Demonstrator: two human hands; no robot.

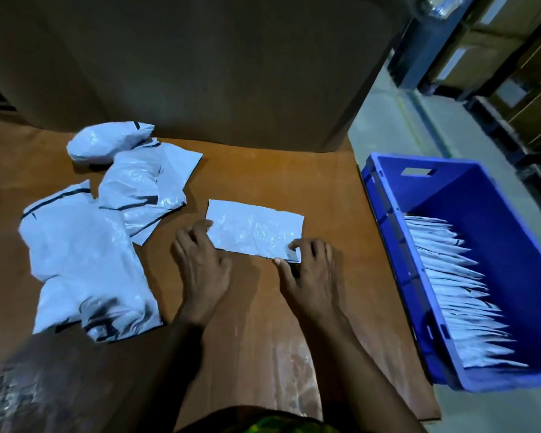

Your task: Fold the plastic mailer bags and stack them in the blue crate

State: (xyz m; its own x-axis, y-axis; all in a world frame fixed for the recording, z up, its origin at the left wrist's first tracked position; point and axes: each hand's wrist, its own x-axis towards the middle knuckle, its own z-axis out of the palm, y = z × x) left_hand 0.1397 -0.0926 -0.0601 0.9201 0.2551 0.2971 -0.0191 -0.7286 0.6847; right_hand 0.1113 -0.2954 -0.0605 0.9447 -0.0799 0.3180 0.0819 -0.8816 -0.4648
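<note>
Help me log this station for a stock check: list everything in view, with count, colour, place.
folded mailer bag: one, white, table centre
unfolded mailer bags: several, white with black strips, table's left
blue crate: one, blue, beside table's right edge
stacked bags: many, white, row inside crate
table: one, brown, underneath
cardboard wall: one, brown, behind table
shelving: count unclear, dark, top right
left hand: fingers curled on bag's left edge
right hand: pinches bag's near right corner

One folded mailer [253,229] — one blue crate [497,220]
</note>
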